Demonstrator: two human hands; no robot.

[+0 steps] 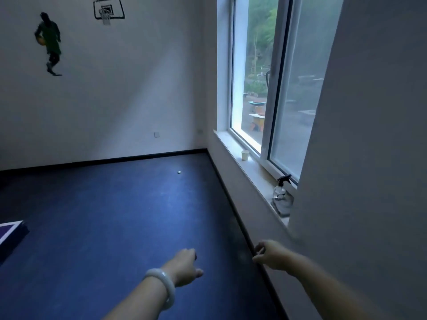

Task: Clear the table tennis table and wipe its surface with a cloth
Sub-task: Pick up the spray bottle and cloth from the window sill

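Head view: table corner (pixel 12 229) far left, well apart from both hands.

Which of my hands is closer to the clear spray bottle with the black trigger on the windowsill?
Right. The right hand is below the clear spray bottle, beside the wall under the windowsill. The left hand is farther left, over the blue floor.

- floor (pixel 104 215) blue
- tabletop (pixel 9 229) purple, white edge line
- bangle (pixel 163 287) white
- cup (pixel 245 155) cream
- spray bottle (pixel 280 190) clear, black top
- ball (pixel 179 172) white
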